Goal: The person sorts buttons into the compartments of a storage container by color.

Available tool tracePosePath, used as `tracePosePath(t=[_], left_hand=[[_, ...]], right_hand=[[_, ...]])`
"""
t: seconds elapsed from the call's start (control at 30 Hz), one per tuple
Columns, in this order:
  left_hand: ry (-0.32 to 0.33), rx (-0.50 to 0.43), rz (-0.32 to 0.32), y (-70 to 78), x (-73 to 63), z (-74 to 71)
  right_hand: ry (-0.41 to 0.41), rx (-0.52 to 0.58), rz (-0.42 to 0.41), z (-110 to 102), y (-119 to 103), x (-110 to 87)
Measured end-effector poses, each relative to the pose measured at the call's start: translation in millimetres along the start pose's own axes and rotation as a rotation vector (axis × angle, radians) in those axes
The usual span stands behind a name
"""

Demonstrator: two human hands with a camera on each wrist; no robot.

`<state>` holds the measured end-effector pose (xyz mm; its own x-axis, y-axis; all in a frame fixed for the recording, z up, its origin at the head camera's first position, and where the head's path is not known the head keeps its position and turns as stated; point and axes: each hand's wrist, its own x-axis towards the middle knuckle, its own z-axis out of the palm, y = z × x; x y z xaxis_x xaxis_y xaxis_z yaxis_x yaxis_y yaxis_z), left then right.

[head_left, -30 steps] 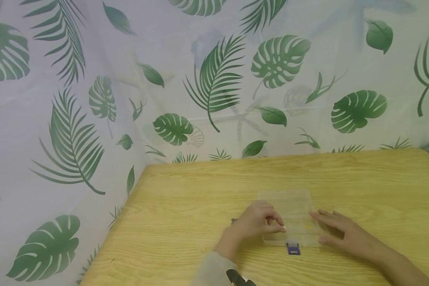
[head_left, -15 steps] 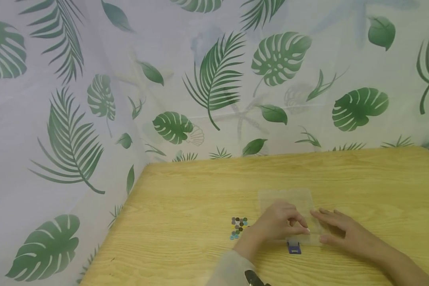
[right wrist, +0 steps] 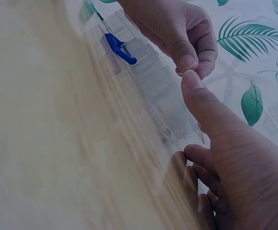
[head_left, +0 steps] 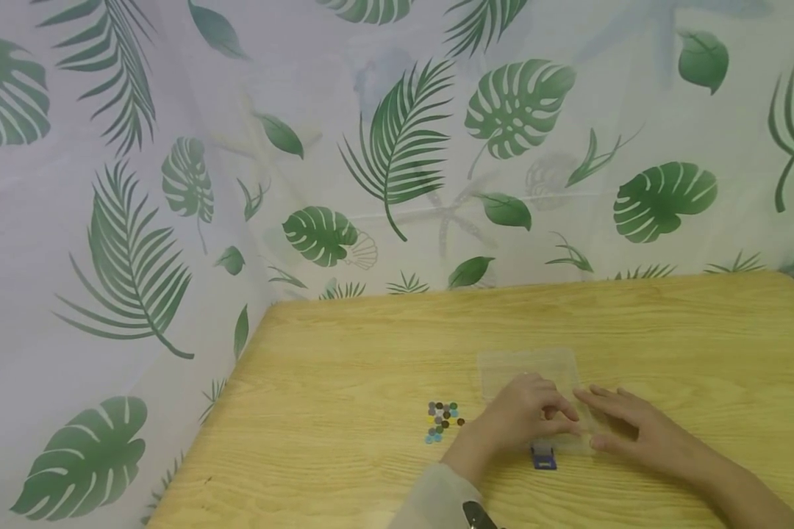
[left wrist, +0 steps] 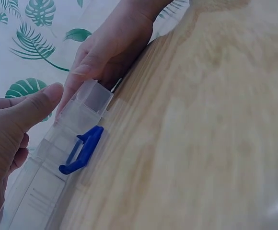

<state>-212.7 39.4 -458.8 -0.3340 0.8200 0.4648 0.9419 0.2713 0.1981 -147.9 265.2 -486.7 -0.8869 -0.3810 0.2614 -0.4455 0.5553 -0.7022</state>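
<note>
A clear plastic compartment box [head_left: 528, 365] lies on the table, its blue latch [head_left: 544, 458] pointing toward me. My left hand [head_left: 529, 413] is over the box's front right part, thumb and forefinger tips together. In the right wrist view a tiny whitish piece [right wrist: 179, 73] shows at those fingertips. My right hand [head_left: 642, 432] rests along the box's right side, fingers extended, thumb near the front corner. From the left wrist view, the left hand [left wrist: 14, 124] stands above the compartments. Part of the box is hidden beneath that hand.
A patch of small round coloured discs [head_left: 442, 417] lies on the wooden table [head_left: 344, 367], left of the box. A leaf-patterned curtain [head_left: 410, 242] hangs behind the table and along its left side.
My left hand has moved right across the box, from its left part to its right part, uncovering the coloured discs. My right hand has stayed at the box's side.
</note>
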Motion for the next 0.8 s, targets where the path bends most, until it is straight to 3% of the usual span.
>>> tracePosePath(t=[0.3,0.5,0.63,0.8], left_hand=[[-0.051,-0.022,-0.032,1.3,-3.0,-5.3],[-0.092,-0.083,-0.076,-2.0,-8.8,-8.1],[-0.047,-0.109,-0.076,-6.0,-17.4,-9.2],[0.080,-0.060,-0.027,-10.6,-29.5,-14.6]], right_hand=[[0.014,-0.076,-0.044,1,1,0.6],[-0.012,0.000,-0.017,-1,1,1.5],[-0.022,0.016,-0.003,-1,0,2.3],[-0.026,0.015,0.005,-2,-1,2.1]])
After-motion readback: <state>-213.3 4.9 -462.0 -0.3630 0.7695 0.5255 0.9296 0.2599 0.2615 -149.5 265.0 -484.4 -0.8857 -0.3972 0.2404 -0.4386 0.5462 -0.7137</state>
